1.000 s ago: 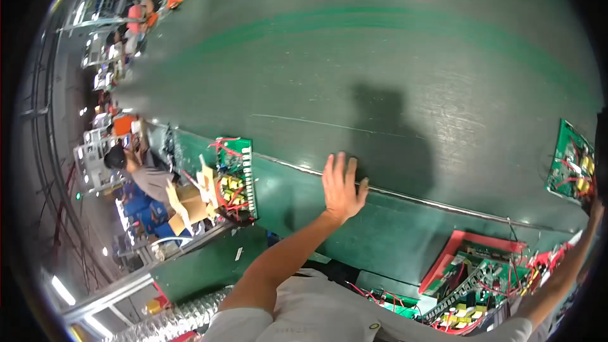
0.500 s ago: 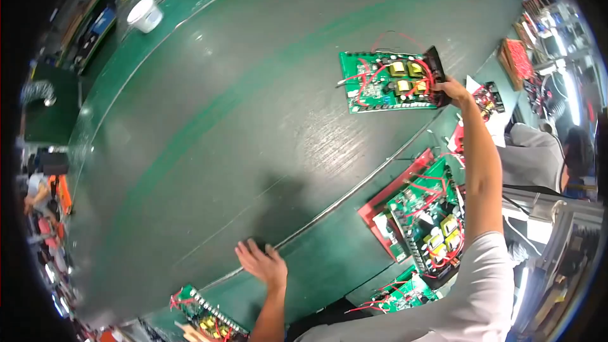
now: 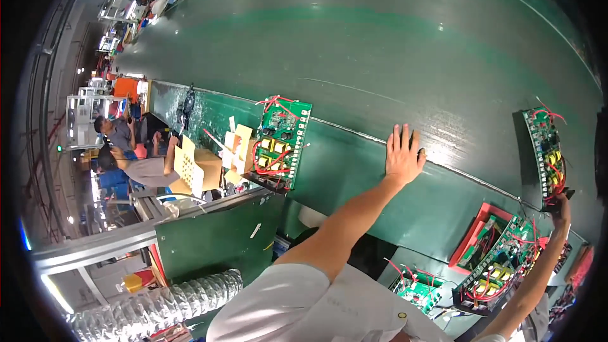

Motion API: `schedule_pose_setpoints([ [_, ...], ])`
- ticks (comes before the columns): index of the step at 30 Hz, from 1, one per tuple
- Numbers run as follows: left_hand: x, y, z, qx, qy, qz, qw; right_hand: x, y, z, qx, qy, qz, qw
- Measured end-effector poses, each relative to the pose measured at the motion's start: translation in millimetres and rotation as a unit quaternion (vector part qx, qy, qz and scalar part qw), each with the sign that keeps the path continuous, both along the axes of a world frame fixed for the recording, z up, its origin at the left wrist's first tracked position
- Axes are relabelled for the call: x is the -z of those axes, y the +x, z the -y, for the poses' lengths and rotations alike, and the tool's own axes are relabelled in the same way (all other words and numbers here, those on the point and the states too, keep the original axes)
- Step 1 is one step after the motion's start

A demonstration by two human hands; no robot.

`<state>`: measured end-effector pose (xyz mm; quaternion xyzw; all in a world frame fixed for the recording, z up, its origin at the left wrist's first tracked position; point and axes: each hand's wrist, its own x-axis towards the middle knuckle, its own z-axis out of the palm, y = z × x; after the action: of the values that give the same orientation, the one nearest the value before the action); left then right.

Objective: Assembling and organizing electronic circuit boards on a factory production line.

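Held circuit board [image 3: 550, 152]: since the frame half a second ago, shifted from upper right of centre to the right rim, its face seen narrower; the view has been turned too, so its true travel cannot be told
Silver duct [image 3: 158, 304]: stretched along the lower left
Cardboard box [image 3: 211, 168]: placed open just beside the left circuit board [image 3: 285, 120], which is laid face up; if the box were shoved, the board could be scraped
Left hand [image 3: 405, 158]: rested across the metal strip [image 3: 348, 130] of the tabletop [image 3: 380, 50], fingers extended, grip loose, nothing held
Red tray [image 3: 470, 237]: set near the lower right, partly covered by another circuit board [image 3: 500, 266]
Right hand [image 3: 560, 212]: grip closed at the black end piece of the held circuit board, near the tabletop's right side; contact with the surface cannot be told
Tipping risk: with one end gripped, the far end could be dropped or knocked
Wire risk: loose red leads could be snagged on neighbouring parts and their joints strained
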<state>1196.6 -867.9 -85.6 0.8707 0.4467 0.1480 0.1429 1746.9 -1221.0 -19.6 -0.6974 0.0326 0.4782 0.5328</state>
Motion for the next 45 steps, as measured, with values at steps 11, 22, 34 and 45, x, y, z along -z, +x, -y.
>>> schedule_pose_setpoints([
  [11, -15.2, -86.3, 41.7, 0.012, -0.106, 0.308, 0.945, -130.4, -338.7, -164.4, -0.060, 0.034, 0.171, 0.983],
  [22, -2.3, -317.6, 104.5, -0.176, -0.295, 0.241, 0.908, -125.6, -552.4, -392.6, -0.397, 0.128, 0.087, 0.905],
  [34, -43.3, -529.1, 380.4, -0.505, -0.186, -0.067, 0.840, -98.7, -649.4, -606.4, -0.722, 0.201, 0.059, 0.659],
  [45, -69.4, -444.1, 562.2, -0.788, -0.333, 0.166, 0.491, -26.8, -721.3, -644.4, -0.779, 0.142, 0.033, 0.609],
])
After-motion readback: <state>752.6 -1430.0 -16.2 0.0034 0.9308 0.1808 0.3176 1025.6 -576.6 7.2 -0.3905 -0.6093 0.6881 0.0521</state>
